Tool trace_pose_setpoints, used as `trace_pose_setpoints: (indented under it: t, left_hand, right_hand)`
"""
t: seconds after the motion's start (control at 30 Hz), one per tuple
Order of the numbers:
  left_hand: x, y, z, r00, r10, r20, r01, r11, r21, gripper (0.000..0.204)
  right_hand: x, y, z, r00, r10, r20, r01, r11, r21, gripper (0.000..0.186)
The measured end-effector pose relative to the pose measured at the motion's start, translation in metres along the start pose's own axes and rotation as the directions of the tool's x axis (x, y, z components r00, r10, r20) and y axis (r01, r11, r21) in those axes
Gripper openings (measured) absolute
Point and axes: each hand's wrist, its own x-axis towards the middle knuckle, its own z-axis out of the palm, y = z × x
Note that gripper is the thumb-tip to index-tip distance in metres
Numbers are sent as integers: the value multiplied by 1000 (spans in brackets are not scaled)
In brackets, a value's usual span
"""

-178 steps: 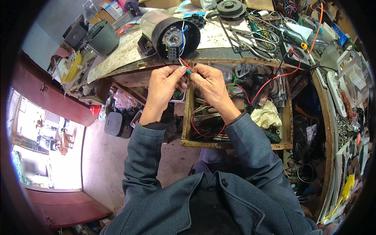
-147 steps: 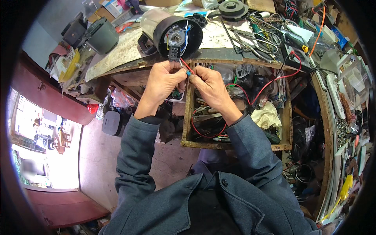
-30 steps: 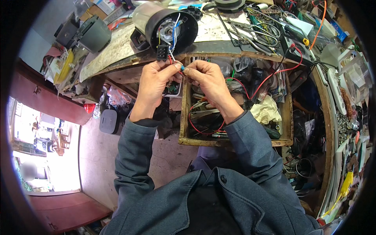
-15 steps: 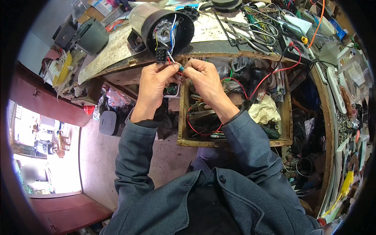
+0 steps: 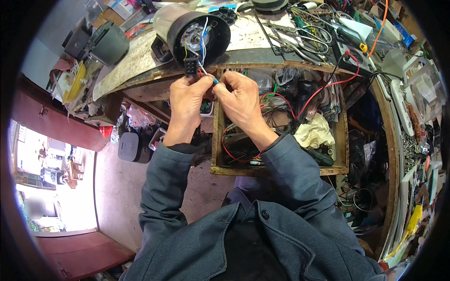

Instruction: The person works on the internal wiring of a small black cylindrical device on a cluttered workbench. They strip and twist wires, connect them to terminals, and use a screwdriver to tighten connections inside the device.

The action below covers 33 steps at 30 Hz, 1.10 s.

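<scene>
On the bench's front edge a metal appliance body [image 5: 161, 21] with a handle lies on its side, its dark-rimmed open end toward me. Blue and white wires [image 5: 202, 40] run out of it, next to a black multi-slot connector block [image 5: 191, 66]. Just below that block my left hand [image 5: 187, 100] is closed, thumb and fingers pinching the wire ends. My right hand [image 5: 241, 96] pinches a short blue piece [image 5: 215, 81] on the wire right beside it; whether this is tape or a sleeve I cannot tell. The fingers partly hide the join.
Below my right hand an open wooden drawer [image 5: 280, 170] holds cables, crumpled paper [image 5: 315, 131] and bags. A red lead [image 5: 313, 96] loops from the bench into it. Tools and wires [image 5: 309, 37] crowd the bench's right side; a dark grey pot [image 5: 108, 43] stands at left.
Both hands have shifted slightly, the right fingers curling differently round the blue piece. The pinch on the wires stays. The whole view has moved a little.
</scene>
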Motion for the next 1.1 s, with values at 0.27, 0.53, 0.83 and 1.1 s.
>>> trace_pose_setpoints:
  t: [0.27, 0.53, 0.83, 1.1]
  left_hand:
    - [4, 17, -17, 1000, -2, 12, 1, 998, 58, 9]
    - [-9, 20, -23, 992, -101, 76, 104, 994, -32, 14]
    - [-29, 18, -15, 994, 110, 16, -110, 952, 285, 16]
    - [-35, 3, 29, 789, 577, 211, -502, 408, 763, 21]
  right_hand:
    - [-2, -7, -7, 968, 216, 125, -235, 959, 160, 19]
    - [-5, 9, -8, 966, 184, 179, -230, 931, 284, 16]
    - [-3, 9, -6, 977, 131, 169, -179, 933, 312, 23]
    - [8, -8, -22, 970, 85, 226, -178, 884, 432, 26]
